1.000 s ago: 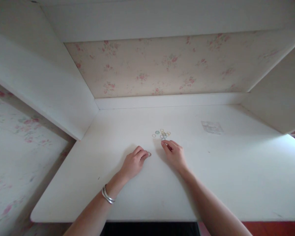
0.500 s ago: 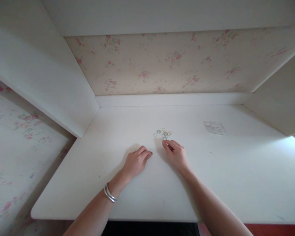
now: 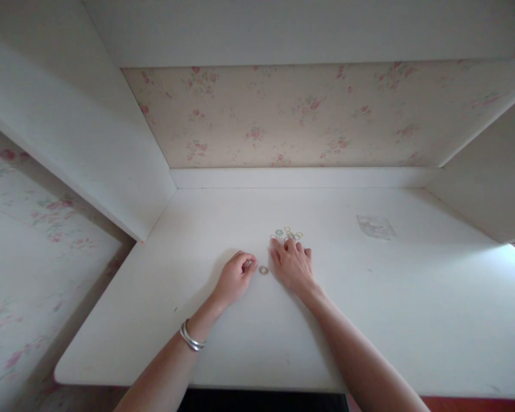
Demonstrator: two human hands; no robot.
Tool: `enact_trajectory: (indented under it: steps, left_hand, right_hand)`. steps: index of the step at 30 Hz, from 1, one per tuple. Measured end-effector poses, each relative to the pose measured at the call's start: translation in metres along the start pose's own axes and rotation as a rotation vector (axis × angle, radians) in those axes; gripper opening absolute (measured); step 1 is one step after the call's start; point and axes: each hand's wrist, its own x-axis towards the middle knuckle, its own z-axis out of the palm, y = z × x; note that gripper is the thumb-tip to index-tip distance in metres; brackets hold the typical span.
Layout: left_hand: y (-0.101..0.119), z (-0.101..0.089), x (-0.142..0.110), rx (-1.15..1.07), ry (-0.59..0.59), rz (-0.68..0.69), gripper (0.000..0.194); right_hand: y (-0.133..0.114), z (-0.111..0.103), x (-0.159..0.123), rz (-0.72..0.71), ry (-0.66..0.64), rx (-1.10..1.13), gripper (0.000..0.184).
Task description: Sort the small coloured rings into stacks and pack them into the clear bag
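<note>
Small thin rings (image 3: 299, 235), yellowish and greenish, lie in a loose cluster on the white desk; they look like rubber bands or little hoops. My right hand (image 3: 294, 266) is palm down at the near side of the cluster, fingers apart, hiding part of it. Its outer left fingertip touches the desk by a pale ring (image 3: 273, 236). A greenish ring (image 3: 279, 233) lies just beyond. My left hand (image 3: 234, 277) rests to the left, thumb and fingers closed in a pinch; anything in them is too small to make out. Beside its fingertips lies a brownish ring (image 3: 263, 270).
A clear plastic bag (image 3: 375, 226) lies flat to the right on the white desk (image 3: 412, 320). A small dark mark (image 3: 175, 309) shows at left. Side panels (image 3: 124, 171) and a floral back wall (image 3: 257, 114) enclose the desk's far end.
My right hand has shifted left and its pinched fingers have spread over the rings. My left hand has drawn slightly left, and the brownish ring now shows on the desk beside it.
</note>
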Motion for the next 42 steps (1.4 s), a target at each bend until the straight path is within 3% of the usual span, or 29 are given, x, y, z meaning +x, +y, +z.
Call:
enact_trajectory:
  steps: [10,17,20,32,38,42]
  left_hand:
    - [-0.001,-0.002,0.001,-0.042,-0.032,-0.025,0.017]
    - [-0.002,-0.003,0.001,-0.066,-0.049,-0.035,0.017]
    - [-0.003,-0.003,0.001,-0.068,-0.052,-0.017,0.016]
    - [-0.005,-0.004,0.001,-0.029,-0.052,0.008,0.016]
    - [-0.004,-0.004,0.002,-0.033,-0.053,0.007,0.016]
    - [-0.003,-0.005,0.003,-0.041,-0.058,-0.006,0.017]
  right_hand:
    - [0.016,-0.001,-0.007,0.010,-0.047,-0.002,0.021]
    - [0.011,-0.002,-0.022,-0.216,0.014,0.223,0.022]
    - [0.007,-0.006,-0.029,-0.279,-0.029,0.330,0.024]
    - [-0.001,-0.005,-0.031,-0.320,-0.129,0.353,0.021]
    - [-0.002,-0.003,-0.032,-0.334,-0.102,0.349,0.020]
    - [0.003,-0.004,-0.030,-0.309,-0.014,0.377,0.021]
